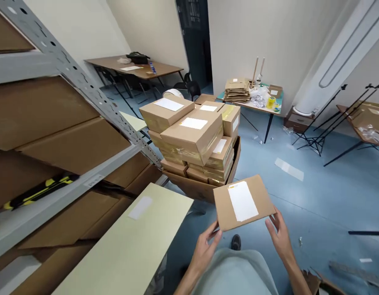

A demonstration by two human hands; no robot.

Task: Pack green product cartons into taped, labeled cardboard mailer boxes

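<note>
A flat brown cardboard box (263, 192) with a white label (243, 201) on top is held up in front of me, above the blue floor. My left hand (206, 248) grips its near left corner, the fingers partly hidden beneath it. At the near right corner, my right hand (280, 233) supports the box with its fingers under the edge and the thumb apart. Beyond the held box, several taped and labelled boxes (194, 133) are stacked in a large open carton (189, 186).
To my left run a pale yellow-green tabletop (146, 233) and a metal shelf rack (114, 164) loaded with cartons. A table (253, 104) with flattened cardboard stands by the far wall. Black tripod stands (312, 139) are at right, and a torn carton (318, 282) lies at lower right.
</note>
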